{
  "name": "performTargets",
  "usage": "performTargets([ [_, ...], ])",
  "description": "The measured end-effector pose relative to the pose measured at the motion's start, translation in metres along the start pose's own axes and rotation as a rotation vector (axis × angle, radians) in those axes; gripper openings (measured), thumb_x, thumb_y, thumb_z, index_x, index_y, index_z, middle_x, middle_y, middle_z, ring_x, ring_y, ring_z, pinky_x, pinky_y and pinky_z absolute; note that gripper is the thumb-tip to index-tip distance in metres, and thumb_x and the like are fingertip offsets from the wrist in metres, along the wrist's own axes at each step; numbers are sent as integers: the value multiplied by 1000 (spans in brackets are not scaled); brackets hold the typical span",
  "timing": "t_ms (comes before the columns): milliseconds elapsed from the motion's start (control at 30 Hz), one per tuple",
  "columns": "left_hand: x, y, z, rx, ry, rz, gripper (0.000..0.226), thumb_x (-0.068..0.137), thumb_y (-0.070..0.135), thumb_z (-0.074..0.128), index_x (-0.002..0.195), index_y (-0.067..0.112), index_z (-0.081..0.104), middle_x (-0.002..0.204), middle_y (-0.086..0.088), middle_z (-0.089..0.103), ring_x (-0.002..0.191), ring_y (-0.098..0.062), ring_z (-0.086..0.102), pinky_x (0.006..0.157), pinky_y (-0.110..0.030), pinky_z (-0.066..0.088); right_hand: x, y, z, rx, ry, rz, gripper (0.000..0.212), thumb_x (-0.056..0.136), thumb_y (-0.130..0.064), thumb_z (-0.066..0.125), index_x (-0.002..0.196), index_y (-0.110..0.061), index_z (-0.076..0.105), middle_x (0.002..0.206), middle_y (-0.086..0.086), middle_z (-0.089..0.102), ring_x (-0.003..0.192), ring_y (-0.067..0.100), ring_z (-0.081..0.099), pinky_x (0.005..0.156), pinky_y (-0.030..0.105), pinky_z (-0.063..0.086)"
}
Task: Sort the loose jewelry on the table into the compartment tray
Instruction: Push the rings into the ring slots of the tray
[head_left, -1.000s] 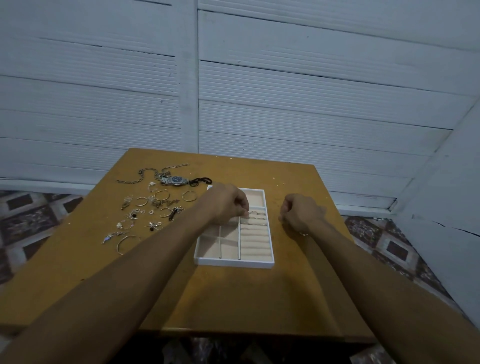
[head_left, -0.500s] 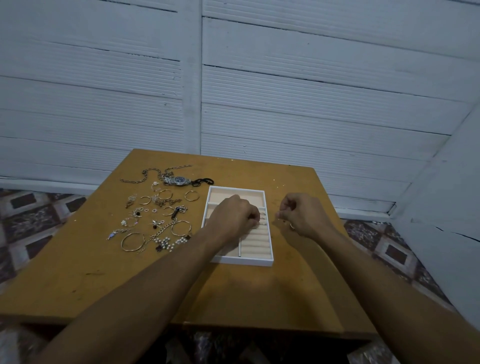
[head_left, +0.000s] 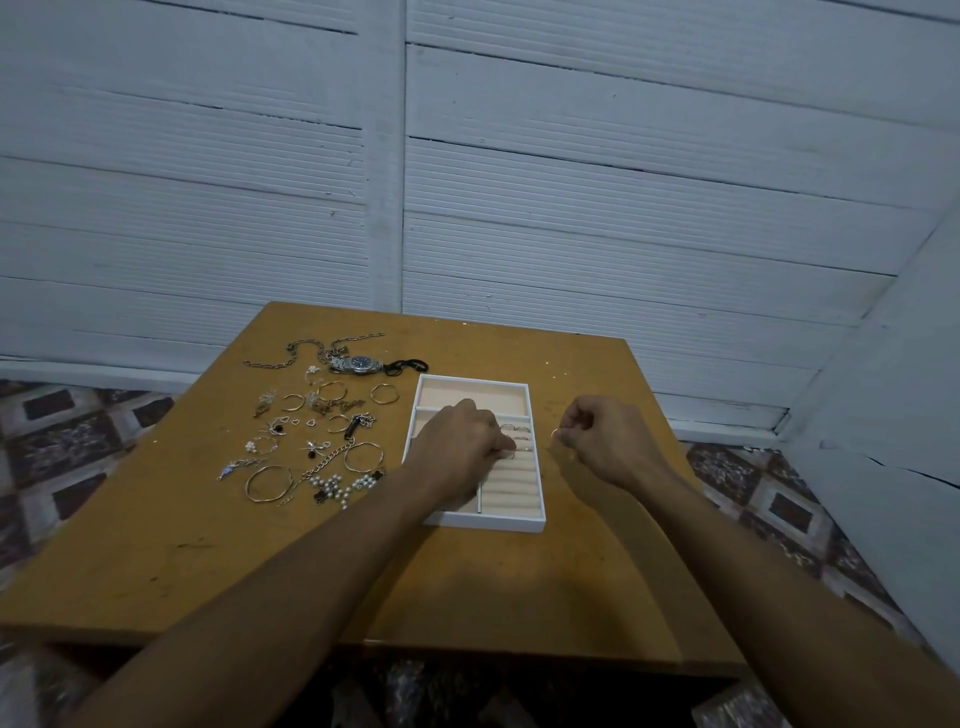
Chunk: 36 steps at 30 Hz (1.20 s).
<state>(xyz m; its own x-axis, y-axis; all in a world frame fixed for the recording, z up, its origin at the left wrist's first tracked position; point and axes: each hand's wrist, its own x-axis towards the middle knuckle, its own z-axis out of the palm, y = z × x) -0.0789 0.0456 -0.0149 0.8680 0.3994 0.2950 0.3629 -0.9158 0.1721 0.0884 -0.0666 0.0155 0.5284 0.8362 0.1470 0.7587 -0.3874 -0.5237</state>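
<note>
Currently in hand — ring placement, judged from the layout.

Tray (head_left: 480, 520): white, compartmented, on the wooden table (head_left: 218, 551), just right of the loose pieces. Its right side holds padded ring rolls (head_left: 511, 480); a few rings (head_left: 517, 429) already sit in the upper rows. The far compartment (head_left: 470, 396) shows nothing in it.

Left hand (head_left: 457, 444): over the tray, fingers curled and pinched down at the ring rolls, apparently seating a small ring — the piece itself is too small to confirm.

Right hand (head_left: 605, 441): just beside the tray's right edge, fingers clenched loosely, with a thin ring (head_left: 555, 433) pinched at the fingertips, clear of the table.

Unsorted stock, left of the tray: wristwatch (head_left: 358, 364), chain necklace (head_left: 291, 353), hoop bangles (head_left: 270, 483), pearl cluster piece (head_left: 337, 486), assorted small earrings and charms (head_left: 291, 421). All of it still lies on the table.

Progress: early; most items remain loose.

Next move, as a judgement: finish pressing the left-hand piece into its slot, then bring the right-hand ring across to a free row. That calls for a fine pinch and an upright ring, so that it wedges between rolls rather than lying flat on top.
</note>
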Motion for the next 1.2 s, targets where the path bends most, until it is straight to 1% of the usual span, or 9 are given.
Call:
performTargets([
  [100,-1,-1,1,-15,3,-7,29,95,23,53,120,28,67,113,0,63,102,-23,50,77,-33,37,-1,1,1,2,4,1,9,86,-24,71,79,-23,65,76,-7,63,73,11,59,67,32,53],
  [233,-3,1,-1,2,-24,10,31,98,28,49,124,30,65,111,-1,58,104,-22,48,81,-34,39,-2,0,3,6,-6,0,10,86,-23,70,78,-23,64,74,-7,62,72,10,58,66,29,50],
  [367,-5,1,1,55,-26,23,33,97,30,49,128,34,61,110,0,57,100,-19,47,78,-33,38,-4,0,6,14,-17,4,11,86,-22,69,77,-24,63,73,-9,61,72,10,58,64,27,49],
  [500,-4,3,1,87,-34,45,35,97,29,51,131,34,58,109,-1,56,100,-20,47,74,-31,33,-4,1,7,13,-21,-3,10,86,-21,68,78,-25,63,73,-10,60,72,8,56,61,25,45],
  [633,-4,4,1,85,-43,42,37,96,29,54,132,33,57,110,-1,56,101,-19,46,72,-28,27,-6,-1,13,-5,-22,2,14,86,-18,64,77,-27,64,74,-12,61,72,9,58,64,31,53],
  [767,-7,4,-2,29,-6,-5,39,94,23,52,131,34,58,108,-1,58,98,-20,47,74,-31,34,-7,-7,20,9,-33,-5,9,85,-22,65,77,-25,66,75,-10,64,71,11,59,64,36,55],
  [900,-15,0,-5,-46,85,-45,38,88,14,53,122,26,66,102,-4,63,95,-24,52,75,-34,39,-8,-13,28,-19,-9,-34,8,84,-20,64,79,-23,69,77,-9,66,72,11,59,65,37,56],
  [1100,-28,-13,-9,-116,170,-103,31,87,20,54,112,21,72,97,-1,66,90,-21,56,72,-34,46,-9,-16,35,-141,-20,-129,14,82,-19,59,80,-24,72,82,-7,70,75,13,62,63,38,55],
  [1200,-34,-14,-13,-136,162,-109,34,87,24,49,112,20,72,97,-1,66,90,-21,57,74,-37,48,-12,-16,33,-190,-32,-148,20,87,-20,59,93,-24,77,95,-5,72,83,15,62,68,36,54],
])
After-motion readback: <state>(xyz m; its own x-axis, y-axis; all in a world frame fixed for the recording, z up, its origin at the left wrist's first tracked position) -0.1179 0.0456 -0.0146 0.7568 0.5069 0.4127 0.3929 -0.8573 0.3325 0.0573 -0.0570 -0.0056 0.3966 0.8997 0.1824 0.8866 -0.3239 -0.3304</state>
